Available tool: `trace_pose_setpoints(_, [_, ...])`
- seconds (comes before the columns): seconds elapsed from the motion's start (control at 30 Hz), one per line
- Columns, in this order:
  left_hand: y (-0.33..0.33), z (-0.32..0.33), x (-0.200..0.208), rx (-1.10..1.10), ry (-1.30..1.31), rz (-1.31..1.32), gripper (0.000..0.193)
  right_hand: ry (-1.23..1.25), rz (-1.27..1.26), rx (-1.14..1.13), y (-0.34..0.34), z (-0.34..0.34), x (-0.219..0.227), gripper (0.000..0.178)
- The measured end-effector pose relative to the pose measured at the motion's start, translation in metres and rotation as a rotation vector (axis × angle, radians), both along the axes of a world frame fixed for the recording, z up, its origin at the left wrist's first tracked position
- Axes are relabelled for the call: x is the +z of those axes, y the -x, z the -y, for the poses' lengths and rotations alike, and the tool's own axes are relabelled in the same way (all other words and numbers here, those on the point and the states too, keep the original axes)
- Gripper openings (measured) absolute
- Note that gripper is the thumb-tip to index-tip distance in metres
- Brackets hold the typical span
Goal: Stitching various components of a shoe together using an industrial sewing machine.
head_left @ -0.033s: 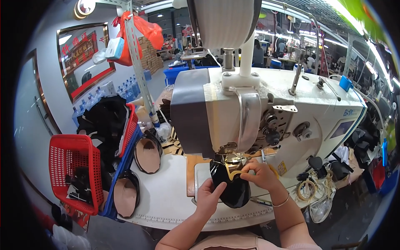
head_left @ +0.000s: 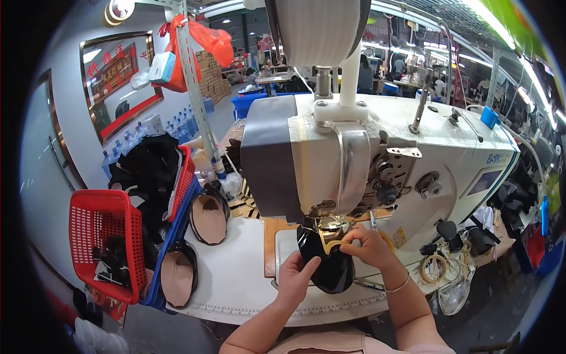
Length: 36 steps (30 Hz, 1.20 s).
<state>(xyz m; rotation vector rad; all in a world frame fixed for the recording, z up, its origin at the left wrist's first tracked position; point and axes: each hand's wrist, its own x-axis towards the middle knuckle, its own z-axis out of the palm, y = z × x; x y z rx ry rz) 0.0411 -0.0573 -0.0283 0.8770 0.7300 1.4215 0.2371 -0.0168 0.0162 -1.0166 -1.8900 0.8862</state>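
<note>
A glossy black shoe upper lies under the presser foot of a white and grey sewing machine. Along its opening runs a narrow yellow strip. My left hand grips the upper's left edge, thumb on top, the other fingers partly hidden beside it. On the right, my right hand pinches the yellow strip close to the presser foot. The needle's tip is too small to make out.
Two black shoe pieces with pinkish-beige soles lie at the table's left. Beyond them stand a red basket and a blue crate. Tape rolls and thread lie at right. A large thread spool tops the machine.
</note>
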Motion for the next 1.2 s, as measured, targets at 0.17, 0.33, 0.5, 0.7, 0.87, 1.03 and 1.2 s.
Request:
trace_pose_setpoints(0.17, [-0.002, -0.016, 0.008, 0.006, -0.023, 0.023, 0.013, 0.030, 0.002, -0.093, 0.001, -0.008, -0.001, 0.019])
trace_pose_setpoints(0.33, [0.002, -0.024, 0.009, 0.006, 0.048, -0.003, 0.014, 0.183, -0.225, -0.097, 0.003, -0.012, -0.014, 0.029])
trace_pose_setpoints(0.5, [0.003, -0.032, 0.013, 0.003, 0.010, 0.011, 0.013, 0.172, -0.336, -0.142, 0.008, -0.017, -0.015, 0.035])
trace_pose_setpoints(0.7, [0.005, -0.040, 0.018, 0.001, -0.010, 0.029, 0.016, 0.131, -0.351, -0.210, 0.012, -0.017, -0.015, 0.030])
trace_pose_setpoints(0.87, [0.001, -0.032, 0.016, 0.039, -0.019, 0.003, 0.019, -0.314, -0.107, -0.376, 0.011, -0.019, -0.019, 0.020])
trace_pose_setpoints(1.03, [0.000, -0.025, 0.015, 0.110, -0.074, -0.130, 0.022, -0.325, -0.247, -0.254, 0.015, -0.012, -0.006, 0.019])
trace_pose_setpoints(1.2, [0.005, -0.029, 0.010, 0.096, -0.070, -0.168, 0.022, -0.229, 0.021, -0.296, 0.017, -0.010, 0.004, 0.018])
